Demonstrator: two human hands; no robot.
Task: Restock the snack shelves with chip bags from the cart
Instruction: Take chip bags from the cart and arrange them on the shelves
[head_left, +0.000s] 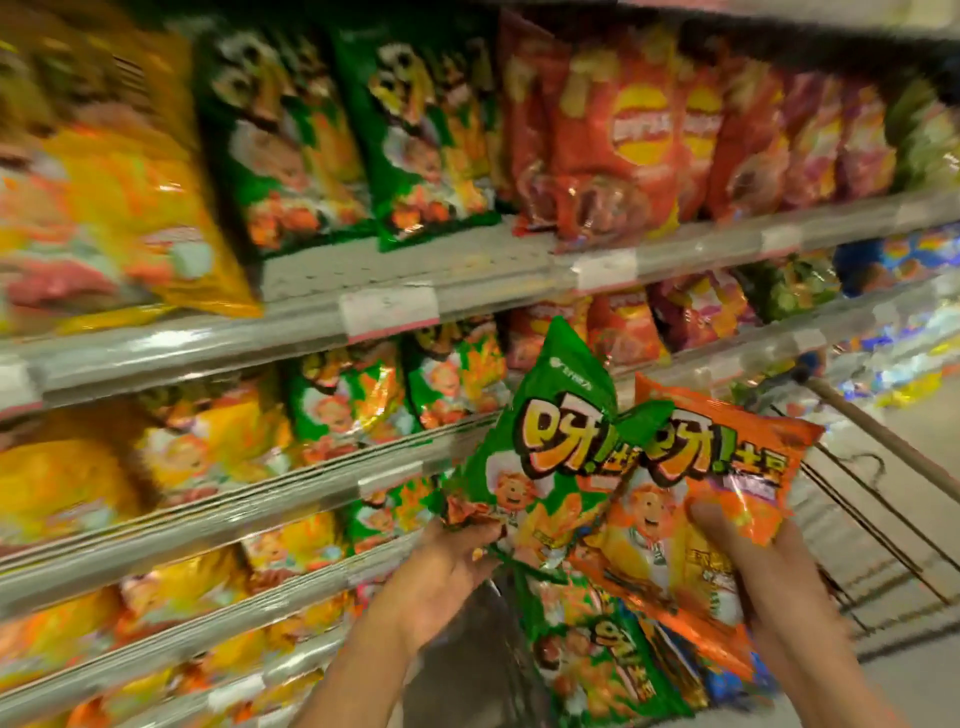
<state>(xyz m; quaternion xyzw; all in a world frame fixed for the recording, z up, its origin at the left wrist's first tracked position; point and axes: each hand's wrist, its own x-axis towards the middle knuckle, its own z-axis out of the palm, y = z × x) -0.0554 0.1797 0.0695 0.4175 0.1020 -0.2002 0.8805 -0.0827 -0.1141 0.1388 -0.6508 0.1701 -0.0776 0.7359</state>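
Up close in the head view, the left hand (457, 558) grips the crumpled lower corner of a green chip bag (540, 452), fingers curled round the foil, and holds the bag upright and tilted slightly left in front of the shelves. Just beside it, the right hand (748, 561) holds an orange chip bag (722, 467) by its lower right part, with the thumb pressed on the front and the fingers behind out of sight; the orange bag's upper left edge sits behind a corner of the green one, so the two overlap. The hands are apart, each clamped on its own bag. Below them more bags (608, 660), green and orange, lie in the cart (852, 525), whose wire side and handle show at the right. To the left the snack shelves (426, 270) run in tiers, blurred by motion: yellow bags (119, 208) at far left, green bags (291, 140) next, red bags (634, 140) to the right on the upper tier, with similar rows on the tiers beneath. White price tags (388, 310) sit on the shelf's front rail.
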